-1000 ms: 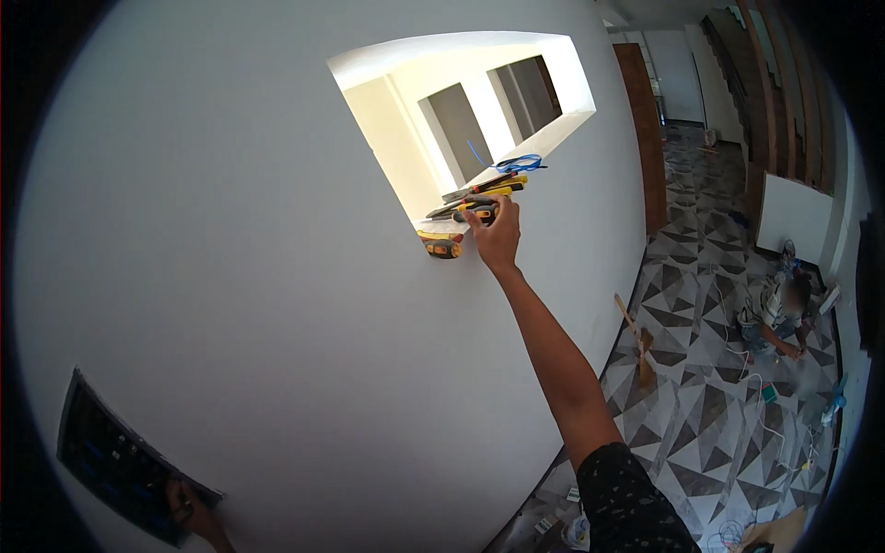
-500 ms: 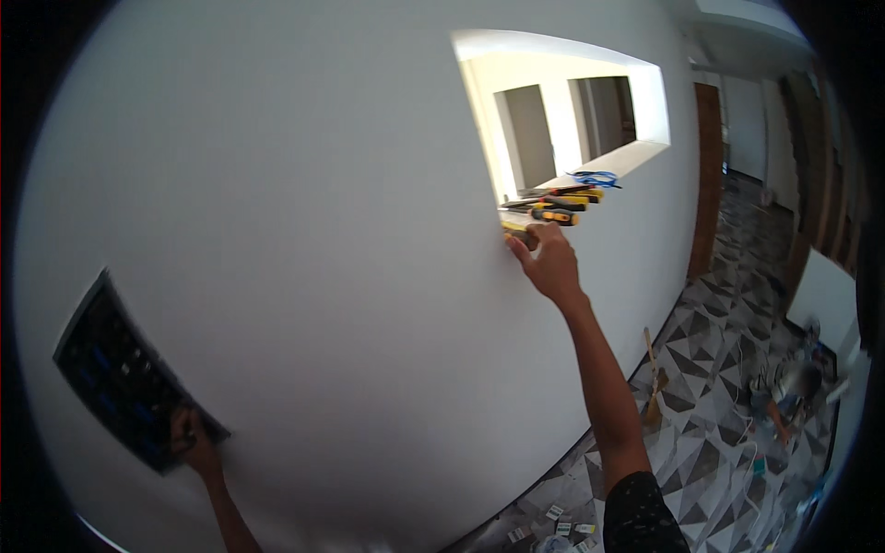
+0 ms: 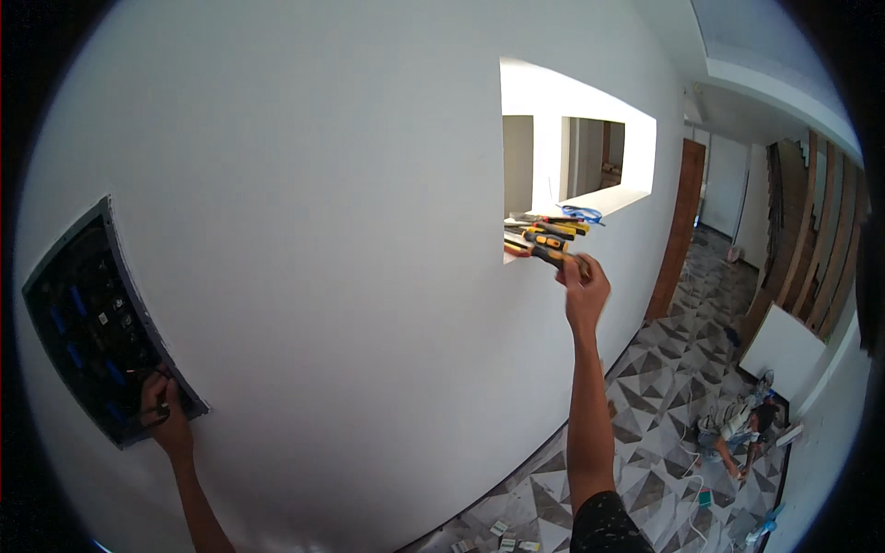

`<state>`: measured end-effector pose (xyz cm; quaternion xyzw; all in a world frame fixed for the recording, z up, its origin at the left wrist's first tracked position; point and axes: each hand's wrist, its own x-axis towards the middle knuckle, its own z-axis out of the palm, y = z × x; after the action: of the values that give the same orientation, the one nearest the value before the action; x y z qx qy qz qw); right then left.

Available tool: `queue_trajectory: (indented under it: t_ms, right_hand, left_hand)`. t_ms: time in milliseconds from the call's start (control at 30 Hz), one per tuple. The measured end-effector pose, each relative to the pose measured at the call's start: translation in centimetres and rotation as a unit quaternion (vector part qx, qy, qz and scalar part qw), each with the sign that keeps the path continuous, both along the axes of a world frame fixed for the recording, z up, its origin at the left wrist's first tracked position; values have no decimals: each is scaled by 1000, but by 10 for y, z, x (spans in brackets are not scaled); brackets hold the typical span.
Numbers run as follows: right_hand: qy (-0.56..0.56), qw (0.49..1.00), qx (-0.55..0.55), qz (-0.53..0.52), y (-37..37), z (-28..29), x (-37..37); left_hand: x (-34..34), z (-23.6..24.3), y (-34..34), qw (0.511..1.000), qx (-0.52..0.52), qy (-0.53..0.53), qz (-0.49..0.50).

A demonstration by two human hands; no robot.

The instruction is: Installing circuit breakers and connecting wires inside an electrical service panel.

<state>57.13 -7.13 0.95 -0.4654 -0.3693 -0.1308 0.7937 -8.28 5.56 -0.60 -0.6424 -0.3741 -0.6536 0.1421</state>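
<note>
On the left, my left hand (image 3: 168, 419) reaches into the lower corner of a dark electrical box (image 3: 88, 323) set in the white wall. Its fingers are curled around something dark that I cannot make out. Blue parts show inside the box. My right hand (image 3: 586, 281) is raised at the sill of a wall opening. Its fingers are closed on the end of a black-and-yellow handled tool (image 3: 549, 256), whose exact kind is unclear. Beside it lies an orange-and-black handled tool (image 3: 546, 240). Several yellow-and-black handled tools (image 3: 564, 229) lie behind it, near a blue cable coil (image 3: 583, 214).
The white wall (image 3: 350, 276) stretches between my hands. Small boxes (image 3: 502, 528) lie on the patterned floor at its foot. Farther right, a person (image 3: 733, 424) is low on the floor beside a white cable (image 3: 693, 479). A brown door (image 3: 680, 226) stands beyond the opening.
The view has shifted, so the box and opening sit differently. My right hand has moved from the sill's near corner to the handle end of the tool. My left hand stays at the box.
</note>
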Motion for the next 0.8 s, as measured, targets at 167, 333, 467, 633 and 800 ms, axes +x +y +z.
queue_trajectory:
  t_ms: [167,333,467,633,800]
  right_hand:
    - [42,972,229,39,-73,-42,-17]
    - [75,950,285,100,-110,-60,-62]
    - [-48,977,207,3,-106,-36,-124]
    - [-87,971,224,19,-94,10,-225]
    - [-291,942,162,45,-80,29,-327]
  left_hand:
    - [10,5,-1,998,1,-13,-57]
    - [22,4,-3,999,47,-4,-12]
    - [31,10,-3,994,98,4,-46]
    - [33,17,-17,993,77,-14,-85]
    - [31,19,-20,992,84,4,-92]
